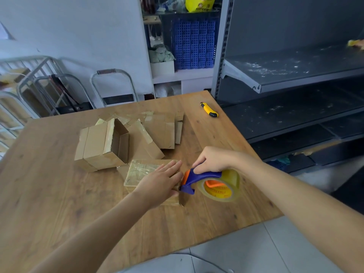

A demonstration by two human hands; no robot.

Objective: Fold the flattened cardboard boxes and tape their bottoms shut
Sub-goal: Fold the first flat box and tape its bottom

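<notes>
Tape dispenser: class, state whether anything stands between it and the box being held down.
Nothing visible does. The tape dispenser, gripped by the right hand, has its blue nose at the right edge of the box, just beside the left hand lying flat on top.

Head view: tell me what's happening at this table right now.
A person is taping a cardboard box on the wooden table. The left hand presses flat on its top, which already shows shiny tape, while the right hand grips the tape dispenser, its nose against the box's right edge. Behind lie another folded box and some flattened boxes. A yellow utility knife sits untouched near the far edge.
</notes>
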